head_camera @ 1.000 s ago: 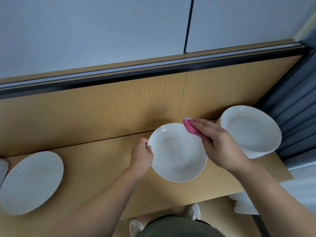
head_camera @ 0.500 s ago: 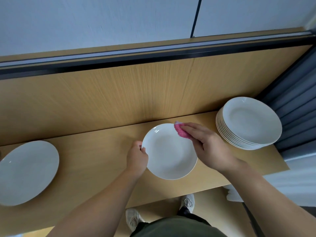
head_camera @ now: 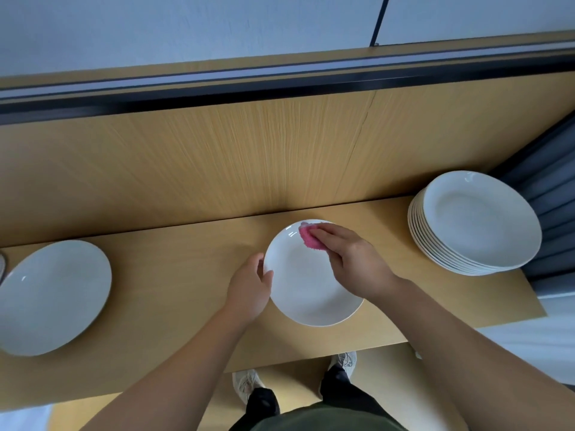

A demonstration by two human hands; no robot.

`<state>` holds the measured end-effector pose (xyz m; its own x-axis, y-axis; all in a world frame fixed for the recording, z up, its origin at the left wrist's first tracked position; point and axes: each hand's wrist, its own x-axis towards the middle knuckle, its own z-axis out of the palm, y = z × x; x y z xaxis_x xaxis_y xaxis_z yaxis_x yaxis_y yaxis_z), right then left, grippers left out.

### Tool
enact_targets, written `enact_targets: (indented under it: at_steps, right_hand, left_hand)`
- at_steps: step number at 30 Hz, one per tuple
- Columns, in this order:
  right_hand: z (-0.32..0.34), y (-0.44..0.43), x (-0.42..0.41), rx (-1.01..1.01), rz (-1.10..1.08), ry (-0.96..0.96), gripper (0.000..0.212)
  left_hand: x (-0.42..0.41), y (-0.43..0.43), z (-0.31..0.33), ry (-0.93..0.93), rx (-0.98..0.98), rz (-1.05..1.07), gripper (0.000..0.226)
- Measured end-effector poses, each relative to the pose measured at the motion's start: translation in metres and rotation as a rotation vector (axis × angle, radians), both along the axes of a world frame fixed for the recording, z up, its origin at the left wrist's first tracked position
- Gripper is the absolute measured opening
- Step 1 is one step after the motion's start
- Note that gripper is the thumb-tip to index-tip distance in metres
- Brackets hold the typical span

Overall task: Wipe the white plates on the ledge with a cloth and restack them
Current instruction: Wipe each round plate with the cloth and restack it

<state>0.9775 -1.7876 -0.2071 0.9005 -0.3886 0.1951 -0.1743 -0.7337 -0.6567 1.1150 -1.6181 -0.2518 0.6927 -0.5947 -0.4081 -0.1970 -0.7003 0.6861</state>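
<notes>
Since the earlier frame, the right hand has slid its pinched pink cloth leftward along the far rim of the plate, which the left hand grips over the ledge. Judged mid-task: stack right, one plate left.

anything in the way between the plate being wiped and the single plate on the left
Nothing visible. Bare ledge lies between the held plate and the lone plate on the left. Only the left hand, gripping the plate's rim, sits on that side; the right hand presses the pink cloth.
</notes>
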Motion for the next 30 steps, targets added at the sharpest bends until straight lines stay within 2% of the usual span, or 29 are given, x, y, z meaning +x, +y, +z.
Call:
enact_targets:
  at_steps: [4, 10, 13, 16, 22, 30]
  right_hand:
    - [-0.032, 0.005, 0.02, -0.011, -0.014, 0.12, 0.045]
    - [-0.068, 0.031, 0.035, -0.14, -0.013, 0.542, 0.062]
    - [-0.071, 0.033, 0.037, -0.159, -0.022, 0.56, 0.065]
    - [-0.071, 0.036, 0.041, -0.125, -0.029, 0.576, 0.067]
    - [-0.067, 0.042, 0.043, -0.127, 0.066, 0.6, 0.071]
    - [-0.069, 0.051, 0.029, -0.177, 0.294, 0.571, 0.07]
  left_hand:
    - [0.002, 0.015, 0.0, 0.135, -0.058, -0.118, 0.051]
    - [0.006, 0.018, 0.015, 0.16, -0.023, -0.255, 0.065]
    - [0.011, 0.02, 0.021, 0.158, 0.025, -0.355, 0.081]
    - [0.018, 0.018, 0.024, 0.054, 0.109, -0.472, 0.098]
    - [0.021, 0.015, 0.019, -0.068, 0.168, -0.508, 0.095]
    - [0.027, 0.015, 0.014, -0.207, 0.238, -0.63, 0.106]
